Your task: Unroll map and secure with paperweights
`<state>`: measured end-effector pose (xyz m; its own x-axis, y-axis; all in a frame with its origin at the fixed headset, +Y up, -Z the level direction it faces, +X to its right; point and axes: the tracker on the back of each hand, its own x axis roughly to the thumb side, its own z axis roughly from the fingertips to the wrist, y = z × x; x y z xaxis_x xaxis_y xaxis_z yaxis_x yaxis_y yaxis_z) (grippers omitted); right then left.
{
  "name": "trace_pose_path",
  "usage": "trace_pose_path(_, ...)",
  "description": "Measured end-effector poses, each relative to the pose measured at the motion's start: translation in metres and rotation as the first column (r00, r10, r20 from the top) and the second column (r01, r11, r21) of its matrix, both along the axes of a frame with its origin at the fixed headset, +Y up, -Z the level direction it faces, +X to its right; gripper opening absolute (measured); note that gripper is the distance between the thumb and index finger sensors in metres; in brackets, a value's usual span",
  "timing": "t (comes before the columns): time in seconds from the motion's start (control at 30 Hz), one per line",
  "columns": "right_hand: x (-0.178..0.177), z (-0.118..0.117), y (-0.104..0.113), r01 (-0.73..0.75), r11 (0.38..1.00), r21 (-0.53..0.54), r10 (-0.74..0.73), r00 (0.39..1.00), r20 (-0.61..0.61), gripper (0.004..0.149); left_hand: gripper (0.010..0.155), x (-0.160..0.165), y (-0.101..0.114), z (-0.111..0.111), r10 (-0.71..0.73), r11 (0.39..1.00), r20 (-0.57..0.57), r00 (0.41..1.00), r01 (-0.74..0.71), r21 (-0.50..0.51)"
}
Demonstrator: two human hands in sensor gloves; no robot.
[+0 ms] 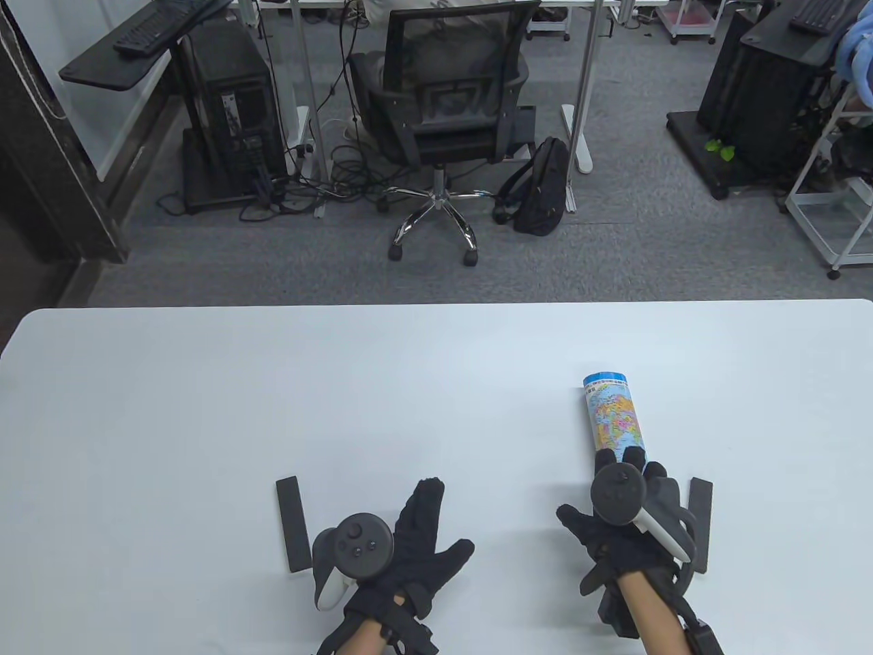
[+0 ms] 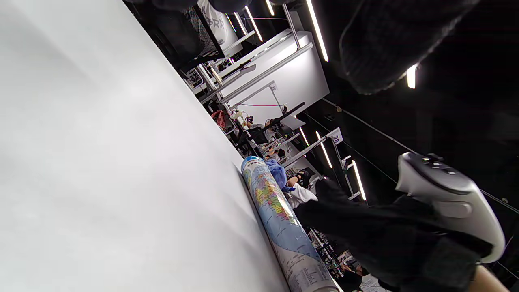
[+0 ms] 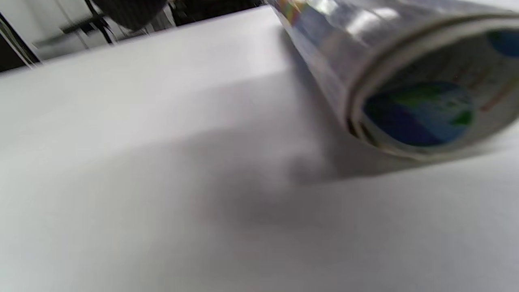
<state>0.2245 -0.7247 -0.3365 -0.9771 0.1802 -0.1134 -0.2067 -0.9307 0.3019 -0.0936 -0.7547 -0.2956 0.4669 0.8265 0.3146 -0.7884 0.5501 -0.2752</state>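
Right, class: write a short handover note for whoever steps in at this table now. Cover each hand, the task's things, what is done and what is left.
Left hand: free, fingers spread, over the table.
Right hand: at the near end of the rolled map; whether it grips it cannot be told.
Map: still rolled, lying on the table.
Paperweights: left black bar beside the left hand, right black bar beside the right hand, both untouched.
Done: nothing yet.
Left: unroll the map, weigh it down.

You get a bright, evenly lit table view, sharp throughout, with straight lines bowing toward the edges. Your left wrist view is tilted and contrasty: ceiling strip lights [image 2: 318, 38] flare against black. Your right wrist view is soft with blur; the rolled map [image 3: 405, 81] shows glare and casts a broad shadow on the table [image 3: 121, 162].
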Motion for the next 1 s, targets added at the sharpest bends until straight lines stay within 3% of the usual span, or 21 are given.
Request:
trace_pose_path(0.1,0.002,-0.008,-0.016,-0.086,0.994,-0.07,0.088,0.996,0.029,0.088,0.087,0.0,0.0,0.0,0.001,1.0,-0.001,1.0,-0.001,-0.002)
trace_pose_path(0.27,0.001,-0.013,-0.027,-0.131,0.99,-0.061,0.133,0.99,0.038,0.087,0.087,-0.001,0.0,0.0,-0.003,1.0,-0.001,1.0,0.003,-0.005)
trace_pose_path(0.67,-0.002,-0.015,-0.034,-0.241,0.97,0.013,0.239,0.967,0.091,0.077,0.087,-0.001,0.0,0.0,-0.014,1.0,-0.006,1.0,0.014,-0.013)
trace_pose_path(1.0,-0.004,-0.012,-0.025,-0.258,0.959,0.121,0.245,0.963,0.116,0.072,0.087,-0.001,0.001,0.0,-0.011,1.0,-0.01,1.0,0.01,-0.012)
